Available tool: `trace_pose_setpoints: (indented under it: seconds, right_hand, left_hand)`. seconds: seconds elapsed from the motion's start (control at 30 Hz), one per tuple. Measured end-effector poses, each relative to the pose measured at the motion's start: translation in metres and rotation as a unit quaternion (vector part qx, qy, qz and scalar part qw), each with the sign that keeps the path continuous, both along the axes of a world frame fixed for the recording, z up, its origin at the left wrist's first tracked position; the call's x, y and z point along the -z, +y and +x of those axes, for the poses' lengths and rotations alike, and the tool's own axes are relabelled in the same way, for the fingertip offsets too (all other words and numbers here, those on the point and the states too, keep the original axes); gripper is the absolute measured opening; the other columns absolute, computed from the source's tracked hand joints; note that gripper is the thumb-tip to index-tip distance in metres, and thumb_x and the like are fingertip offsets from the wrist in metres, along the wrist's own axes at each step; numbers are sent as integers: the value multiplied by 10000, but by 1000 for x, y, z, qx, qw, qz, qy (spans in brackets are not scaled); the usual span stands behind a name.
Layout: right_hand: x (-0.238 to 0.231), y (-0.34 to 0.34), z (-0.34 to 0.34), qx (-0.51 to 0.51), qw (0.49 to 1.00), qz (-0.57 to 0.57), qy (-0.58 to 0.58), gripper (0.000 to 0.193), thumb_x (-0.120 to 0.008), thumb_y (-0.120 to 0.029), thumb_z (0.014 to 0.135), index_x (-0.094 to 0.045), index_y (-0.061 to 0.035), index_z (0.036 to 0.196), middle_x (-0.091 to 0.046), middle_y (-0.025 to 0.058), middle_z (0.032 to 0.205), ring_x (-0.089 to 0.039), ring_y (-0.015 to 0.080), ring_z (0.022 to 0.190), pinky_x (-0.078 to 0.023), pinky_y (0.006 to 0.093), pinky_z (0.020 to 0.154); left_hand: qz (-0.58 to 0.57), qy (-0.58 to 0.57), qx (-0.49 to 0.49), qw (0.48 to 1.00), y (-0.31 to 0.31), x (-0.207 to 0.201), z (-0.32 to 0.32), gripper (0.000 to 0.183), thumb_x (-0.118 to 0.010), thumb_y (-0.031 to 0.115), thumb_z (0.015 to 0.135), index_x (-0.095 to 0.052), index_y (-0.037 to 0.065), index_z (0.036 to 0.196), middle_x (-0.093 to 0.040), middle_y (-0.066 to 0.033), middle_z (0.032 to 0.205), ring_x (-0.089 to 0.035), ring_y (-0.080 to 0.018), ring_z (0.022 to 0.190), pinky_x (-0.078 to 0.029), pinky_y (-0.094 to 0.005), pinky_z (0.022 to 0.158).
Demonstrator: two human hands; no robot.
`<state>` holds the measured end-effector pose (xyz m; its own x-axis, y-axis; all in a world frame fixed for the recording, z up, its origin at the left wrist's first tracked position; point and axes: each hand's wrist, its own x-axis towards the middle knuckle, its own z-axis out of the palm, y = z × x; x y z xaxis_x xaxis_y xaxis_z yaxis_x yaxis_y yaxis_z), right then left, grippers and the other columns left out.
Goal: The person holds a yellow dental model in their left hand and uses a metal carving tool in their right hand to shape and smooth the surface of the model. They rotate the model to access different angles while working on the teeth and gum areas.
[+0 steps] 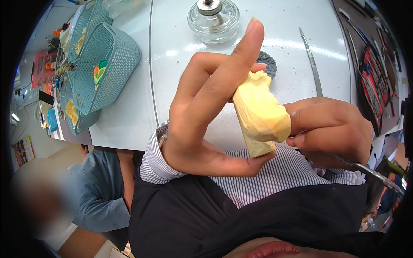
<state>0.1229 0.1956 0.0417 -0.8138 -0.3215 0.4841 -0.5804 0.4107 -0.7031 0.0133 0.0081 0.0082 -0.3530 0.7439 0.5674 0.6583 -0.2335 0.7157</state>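
A yellow plaster dental model (258, 101) is tilted up over the front of the table. My left hand (202, 116) grips it, with the thumb under its flat base and a fingertip at the top end; one finger points upward. At the model's right side, my right hand (333, 127) is closed around a slim metal hand tool (378, 177) with a knurled handle. The tool's handle sticks out to the lower right; its working tip is hidden. A fingertip of the right hand is at or very near the model, and I cannot tell if they touch.
A glass spirit lamp (214, 21) stands at the back. Behind the model lies a dark grey ridged disc (267, 64). A metal scalpel (312, 60) lies to the right, near a tool case (374, 81). Blue-green baskets (114, 64) stand left, and a person in blue (103, 189) sits nearby.
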Motion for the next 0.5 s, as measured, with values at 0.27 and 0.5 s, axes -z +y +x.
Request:
trace_pose_setpoints:
  seconds: [0.27, 0.5]
  right_hand:
    - [9, -10, -1, 40, 995, -16, 85, 293, -701, 30, 692, -486, 7, 888, -580, 174, 908, -650, 279, 782, -572, 331, 638]
    - [13, -12, -1, 48, 993, -34, 100, 255, -682, 28, 712, -477, 18, 864, -575, 184, 897, -652, 290, 761, -576, 344, 614]
  left_hand:
    - [21, -13, -6, 1000, 2, 4, 2, 863, -825, 276, 493, -469, -98, 1184, -220, -361, 1360, -540, -259, 1043, -460, -272, 791]
    - [29, 7, -8, 1000, 3, 8, 1, 930, -827, 282, 491, -418, -110, 1229, -229, -347, 1364, -538, -253, 1050, -462, -266, 800]
